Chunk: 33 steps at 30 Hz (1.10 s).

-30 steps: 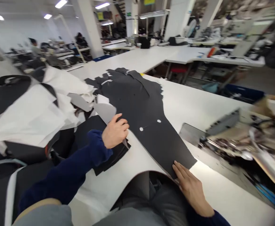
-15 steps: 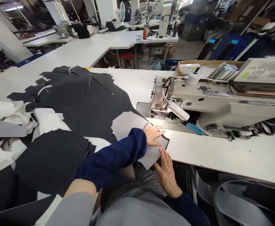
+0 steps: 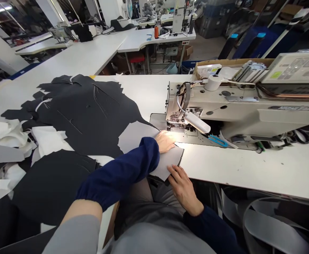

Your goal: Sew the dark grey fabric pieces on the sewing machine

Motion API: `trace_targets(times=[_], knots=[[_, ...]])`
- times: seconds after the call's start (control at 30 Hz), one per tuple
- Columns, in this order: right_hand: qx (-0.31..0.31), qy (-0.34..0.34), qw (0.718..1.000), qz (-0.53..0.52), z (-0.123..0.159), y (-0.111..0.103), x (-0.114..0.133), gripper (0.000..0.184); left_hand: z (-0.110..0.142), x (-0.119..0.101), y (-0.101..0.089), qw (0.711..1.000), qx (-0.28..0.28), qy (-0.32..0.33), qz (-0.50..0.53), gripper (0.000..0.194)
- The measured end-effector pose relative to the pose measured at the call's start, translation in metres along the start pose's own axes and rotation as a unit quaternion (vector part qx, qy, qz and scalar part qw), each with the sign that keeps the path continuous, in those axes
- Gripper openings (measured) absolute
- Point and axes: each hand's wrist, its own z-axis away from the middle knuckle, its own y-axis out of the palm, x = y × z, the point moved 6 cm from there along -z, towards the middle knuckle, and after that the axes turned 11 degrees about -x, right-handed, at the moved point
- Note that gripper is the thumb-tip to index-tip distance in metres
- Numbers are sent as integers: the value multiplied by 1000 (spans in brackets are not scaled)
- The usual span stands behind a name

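Observation:
A light grey fabric piece [image 3: 135, 137] lies on top of black cut fabric at the near edge of the white table [image 3: 249, 169]. My left hand [image 3: 166, 141] lies flat on the grey piece, its fingers stretched toward the needle area of the sewing machine [image 3: 239, 109]. My right hand [image 3: 182, 187] rests at the table's near edge, with its fingertips on the grey piece's lower corner. Neither hand grips anything.
Large black cut fabric panels [image 3: 90, 109] spread over the table to the left, with white and grey pieces [image 3: 8, 141] beside them. Blue-handled snips [image 3: 218, 141] lie on the machine bed. Other worktables and sewing machines [image 3: 154, 35] stand behind.
The view has swung right from the fabric pile to the sewing machine. My left hand has brought the grey piece over and slid it closer to the needle; my right hand now steadies its corner.

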Motion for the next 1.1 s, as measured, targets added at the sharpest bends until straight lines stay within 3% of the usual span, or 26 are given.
trace_targets(times=[0.2, 0.33, 0.73, 1.0, 1.1], knots=[[47, -74, 996, 8, -60, 39, 0, 20, 6, 75, -3, 994, 41, -89, -54, 27], [57, -93, 994, 9, -76, 52, -9, 21, 0, 99, 1, 991, 42, -112, -60, 25], [27, -93, 993, 65, -95, 61, -49, 30, -51, 115, 11, 990, 63, -116, -45, 23], [27, -84, 995, 39, -93, 65, -56, 31, -59, 121, 19, 989, 75, -124, -35, 22], [30, -67, 997, 17, -93, 65, -59, 34, -58, 118, 14, 991, 69, -109, -40, 22]])
